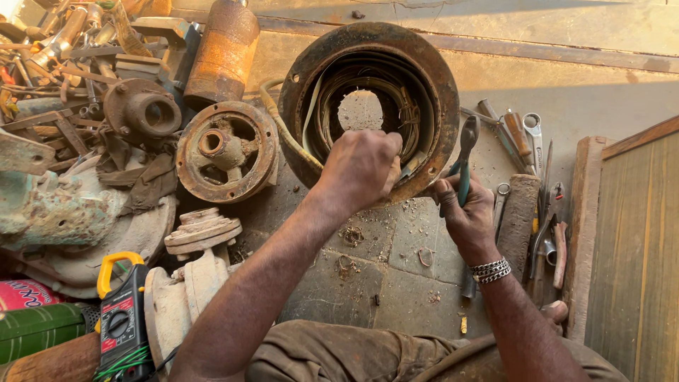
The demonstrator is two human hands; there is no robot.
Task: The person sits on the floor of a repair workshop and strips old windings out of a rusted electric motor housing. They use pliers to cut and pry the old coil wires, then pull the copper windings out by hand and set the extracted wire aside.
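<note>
Reaching into the rusty round iron motor housing [369, 106], the left hand [361, 170] is clenching tight at its lower rim, at about six o'clock on the ring, fingers curled inward around something I cannot make out, perhaps a strand of the dull copper winding coils [407, 106] packed inside. The right hand [463, 212] is gripping a pair of green-handled pliers [465, 159], nose pointing up to twelve o'clock and touching the housing's rim at roughly four o'clock. A silver chain bracelet [490, 270] is hanging at that wrist.

Moving outward, the housing is sitting on the grey paved stone floor [407, 276], with curled metal shavings [351, 233] lying just below the left hand. At three o'clock, a loose spread of hand tools [527, 148] is lying beside a wooden block [518, 212]. At nine o'clock, a rusted round end cover with a central hub [226, 150] is resting near the housing; at seven o'clock, a yellow-and-black multimeter [122, 318] is lying well apart.

Risk here, as I judge it: the pliers are bearing on a rusty edge, so a slip could be driving the nose toward the clenched left knuckles, and hard pulling could be snapping brittle wire or cutting fingers on the rim.
</note>
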